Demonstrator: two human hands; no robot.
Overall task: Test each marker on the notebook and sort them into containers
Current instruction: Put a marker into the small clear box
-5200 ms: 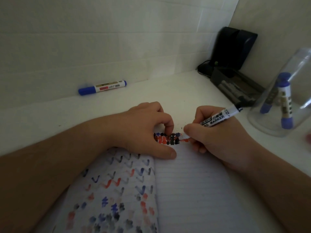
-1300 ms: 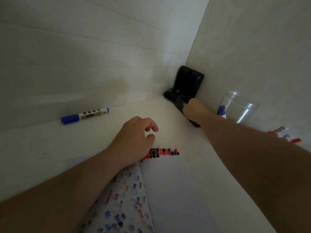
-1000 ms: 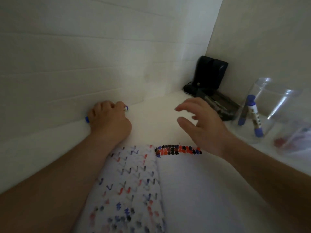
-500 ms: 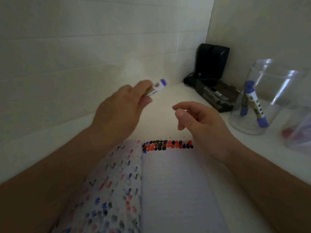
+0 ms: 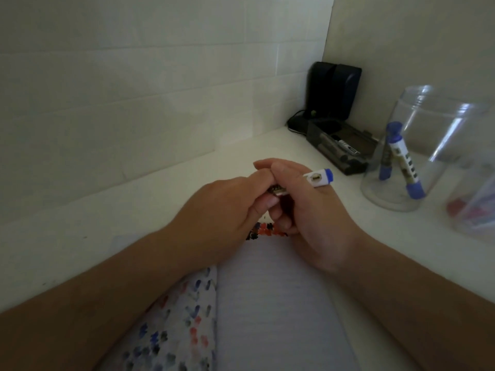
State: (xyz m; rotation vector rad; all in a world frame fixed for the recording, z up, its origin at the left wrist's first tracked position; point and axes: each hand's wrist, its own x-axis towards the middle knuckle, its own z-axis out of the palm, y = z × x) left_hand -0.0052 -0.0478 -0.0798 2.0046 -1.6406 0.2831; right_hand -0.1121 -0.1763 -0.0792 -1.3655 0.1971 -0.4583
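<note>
Both hands hold one blue-ended white marker (image 5: 318,178) above the top of the open notebook (image 5: 270,303). My left hand (image 5: 227,210) grips the marker's hidden left part. My right hand (image 5: 308,210) wraps round its body, and the blue end sticks out to the right past my fingers. The notebook's right page carries a row of black, red and blue test marks (image 5: 265,231) along its top edge. Two blue markers (image 5: 401,159) stand in a clear jar (image 5: 417,145) on the right. A black tray (image 5: 340,148) at the back holds a black marker.
A second clear container (image 5: 474,207) with red items sits at the far right edge. A black device (image 5: 332,92) stands in the back corner against the wall. The white tiled wall runs along the left and back of the white table (image 5: 134,210).
My left hand picked the blue marker up from beside the wall and brought it over the notebook. My right hand has closed round the marker too.
</note>
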